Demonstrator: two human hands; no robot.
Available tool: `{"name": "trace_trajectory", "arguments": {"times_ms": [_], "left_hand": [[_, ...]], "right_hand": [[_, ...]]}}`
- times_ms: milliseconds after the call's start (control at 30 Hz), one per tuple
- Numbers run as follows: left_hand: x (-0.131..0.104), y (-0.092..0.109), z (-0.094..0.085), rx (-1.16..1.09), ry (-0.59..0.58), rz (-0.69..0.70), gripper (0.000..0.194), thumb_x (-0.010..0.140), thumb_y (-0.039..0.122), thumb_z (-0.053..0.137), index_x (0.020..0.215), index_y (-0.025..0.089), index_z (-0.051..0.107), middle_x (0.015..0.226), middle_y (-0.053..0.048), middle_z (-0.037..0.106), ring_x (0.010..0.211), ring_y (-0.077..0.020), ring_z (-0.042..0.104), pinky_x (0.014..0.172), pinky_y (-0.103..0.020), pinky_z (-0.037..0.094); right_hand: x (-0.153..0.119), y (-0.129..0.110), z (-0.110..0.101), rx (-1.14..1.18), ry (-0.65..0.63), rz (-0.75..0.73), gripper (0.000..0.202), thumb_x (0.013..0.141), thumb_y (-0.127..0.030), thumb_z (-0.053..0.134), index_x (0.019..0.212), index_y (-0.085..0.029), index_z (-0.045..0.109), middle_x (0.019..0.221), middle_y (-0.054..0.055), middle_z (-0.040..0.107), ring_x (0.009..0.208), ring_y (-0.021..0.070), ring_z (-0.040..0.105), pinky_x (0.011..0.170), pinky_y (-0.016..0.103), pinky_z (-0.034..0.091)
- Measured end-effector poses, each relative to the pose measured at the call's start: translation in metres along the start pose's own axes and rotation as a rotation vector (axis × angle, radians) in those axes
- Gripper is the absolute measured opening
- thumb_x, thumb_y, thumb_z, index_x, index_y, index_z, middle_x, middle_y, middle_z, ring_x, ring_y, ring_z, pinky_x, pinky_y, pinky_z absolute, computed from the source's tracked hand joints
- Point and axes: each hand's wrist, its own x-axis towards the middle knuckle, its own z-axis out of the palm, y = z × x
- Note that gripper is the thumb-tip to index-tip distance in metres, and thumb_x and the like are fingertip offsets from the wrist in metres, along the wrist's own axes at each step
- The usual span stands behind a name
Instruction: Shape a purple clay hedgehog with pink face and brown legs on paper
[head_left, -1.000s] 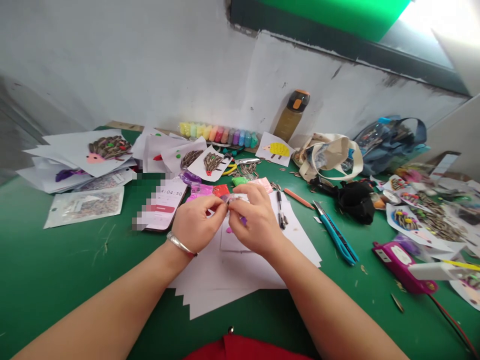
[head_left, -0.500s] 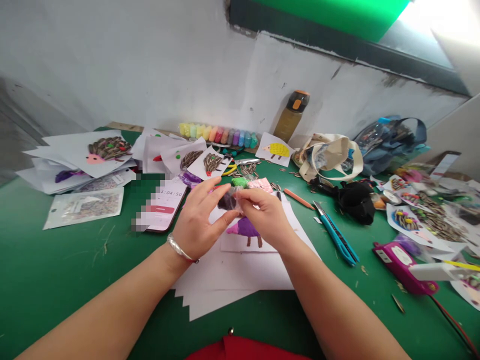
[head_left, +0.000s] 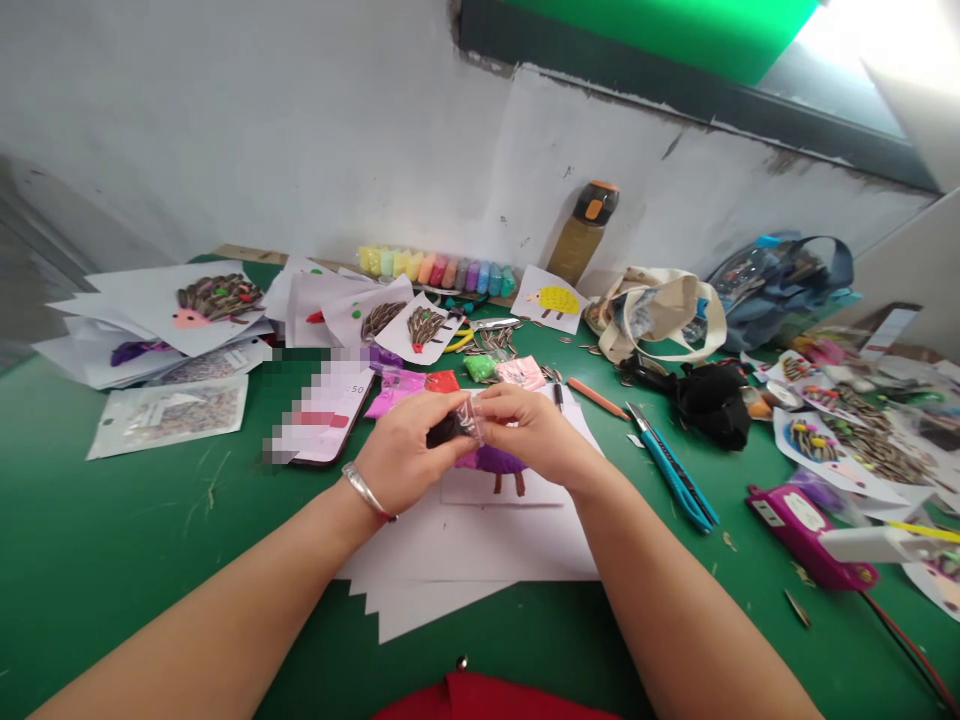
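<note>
Between my two hands is a small clear packet of black clay (head_left: 444,430). My left hand (head_left: 405,440) is closed around its dark body, with the thumb below and fingers above. The fingers of my right hand (head_left: 536,430) pinch the packet's clear plastic end. Underneath lies a card with a purple clay hedgehog (head_left: 501,461) that has a pink snout and brown legs; my hands hide its upper part. The card rests on a stack of white paper (head_left: 480,545). Just behind my hands are packets of pink clay (head_left: 395,390), red clay (head_left: 442,381) and green clay (head_left: 480,368).
A phone (head_left: 326,415) lies left of my hands. To the right are a blue utility knife (head_left: 673,467), an orange stick (head_left: 598,397) and a magenta glue-gun-like device (head_left: 810,535). A bottle (head_left: 581,235) and a row of coloured clay packets (head_left: 439,270) stand along the wall.
My left hand has closed around the black clay packet, where its fingers were spread before. Both hands have lowered slightly, uncovering the pink and red packets behind them.
</note>
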Motion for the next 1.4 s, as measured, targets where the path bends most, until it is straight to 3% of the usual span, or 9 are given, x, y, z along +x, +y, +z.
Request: {"name": "trace_trajectory", "arguments": {"times_ms": [100, 300, 433, 533, 733, 1000, 1133, 1400], "left_hand": [[0.0, 0.002, 0.0, -0.051, -0.04, 0.001, 0.041, 0.084, 0.033, 0.068, 0.123, 0.019, 0.064, 0.118, -0.009, 0.071, 0.106, -0.0244, 0.067, 0.092, -0.038, 0.054], [0.0, 0.003, 0.0, -0.091, -0.078, -0.003, 0.044, 0.084, 0.034, 0.068, 0.126, 0.021, 0.063, 0.119, -0.006, 0.071, 0.106, -0.0236, 0.067, 0.092, -0.036, 0.054], [0.002, 0.004, -0.003, -0.155, -0.092, -0.082, 0.048, 0.083, 0.036, 0.07, 0.127, 0.02, 0.062, 0.118, -0.006, 0.071, 0.101, -0.0219, 0.068, 0.09, -0.033, 0.054], [0.003, 0.005, -0.004, -0.2, -0.112, -0.139, 0.05, 0.082, 0.037, 0.071, 0.128, 0.02, 0.062, 0.116, -0.005, 0.072, 0.099, -0.021, 0.068, 0.09, -0.032, 0.054], [0.006, 0.007, -0.006, -0.313, -0.158, -0.176, 0.048, 0.079, 0.038, 0.073, 0.124, 0.022, 0.066, 0.116, -0.003, 0.073, 0.101, -0.0216, 0.068, 0.093, -0.032, 0.053], [0.005, 0.008, -0.008, -0.334, -0.186, -0.223, 0.049, 0.076, 0.039, 0.076, 0.12, 0.021, 0.069, 0.121, -0.004, 0.071, 0.109, -0.0233, 0.066, 0.1, -0.033, 0.05], [0.005, 0.006, -0.005, -0.3, -0.165, -0.236, 0.045, 0.075, 0.04, 0.075, 0.116, 0.022, 0.071, 0.118, -0.004, 0.072, 0.106, -0.0239, 0.068, 0.099, -0.035, 0.051], [0.007, 0.005, -0.006, -0.216, -0.123, -0.296, 0.044, 0.074, 0.046, 0.073, 0.111, 0.021, 0.073, 0.105, -0.003, 0.076, 0.092, -0.0226, 0.07, 0.09, -0.034, 0.055]], "right_hand": [[0.0, -0.002, -0.005, 0.036, -0.074, -0.007, 0.012, 0.081, -0.019, 0.062, 0.077, -0.023, 0.072, 0.097, 0.002, 0.066, 0.093, 0.0184, 0.06, 0.082, 0.032, 0.05], [0.0, -0.01, -0.011, 0.016, -0.147, -0.057, 0.02, 0.083, -0.015, 0.06, 0.065, -0.021, 0.068, 0.087, 0.001, 0.064, 0.088, 0.0162, 0.059, 0.082, 0.031, 0.049], [-0.002, -0.004, -0.013, 0.212, -0.17, -0.055, 0.009, 0.082, -0.018, 0.065, 0.084, -0.022, 0.073, 0.103, 0.003, 0.065, 0.099, 0.0175, 0.061, 0.09, 0.034, 0.05], [-0.002, 0.002, -0.012, 0.251, -0.167, -0.076, 0.015, 0.082, -0.017, 0.067, 0.093, -0.024, 0.074, 0.113, 0.004, 0.064, 0.107, 0.019, 0.06, 0.095, 0.036, 0.048], [-0.001, 0.003, -0.017, 0.21, -0.253, -0.117, 0.01, 0.084, -0.022, 0.067, 0.076, -0.021, 0.072, 0.098, 0.003, 0.064, 0.096, 0.0174, 0.06, 0.087, 0.033, 0.05], [-0.001, -0.004, -0.024, 0.135, -0.359, -0.1, 0.008, 0.085, -0.019, 0.066, 0.079, -0.02, 0.071, 0.093, 0.001, 0.064, 0.094, 0.0155, 0.059, 0.085, 0.03, 0.048], [-0.001, -0.006, -0.022, 0.071, -0.36, -0.093, 0.011, 0.085, -0.016, 0.063, 0.076, -0.019, 0.066, 0.088, 0.0, 0.061, 0.088, 0.014, 0.058, 0.083, 0.029, 0.048], [-0.001, -0.006, -0.019, -0.039, -0.247, -0.102, 0.016, 0.088, -0.018, 0.061, 0.073, -0.02, 0.06, 0.088, 0.001, 0.059, 0.088, 0.0152, 0.057, 0.081, 0.03, 0.046]]}}
